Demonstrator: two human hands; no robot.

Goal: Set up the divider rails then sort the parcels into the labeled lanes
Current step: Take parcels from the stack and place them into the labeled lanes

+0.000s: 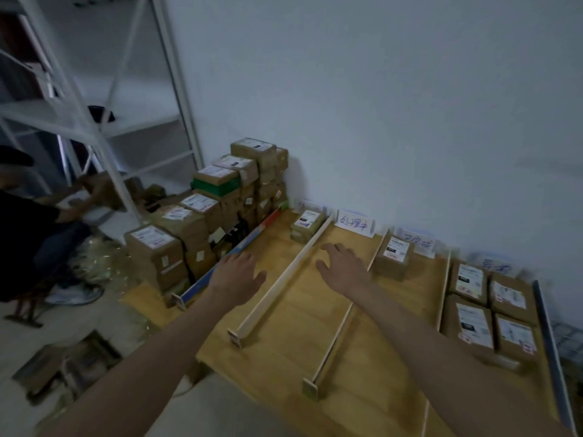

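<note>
Head view: a pale wooden board (284, 335) lies against a white wall (378, 89), split into lanes by thin wooden rails. One rail (284, 279) runs from the near edge toward the wall; a second rail (344, 320) lies to its right, a third (443, 291) farther right. A blue and red rail (230, 252) edges the board's left side. Handwritten paper labels (355, 223) stand along the wall at the lane heads; their writing is blurred.

The left hand (236, 275) hovers over the leftmost lane, fingers spread and holding nothing. The right hand (342, 266) hovers over the next lane, fingers loosely spread, also holding nothing.

One parcel (306, 224) sits at the far end of the leftmost lane, another parcel (392, 256) in the third lane, and four parcels (492, 313) lie together in the rightmost lane. A stack of unsorted boxes (205, 216) stands just left of the board.

A white metal shelf (104, 121) fills the left background. Another person (28, 234) crouches there over a box.
</note>
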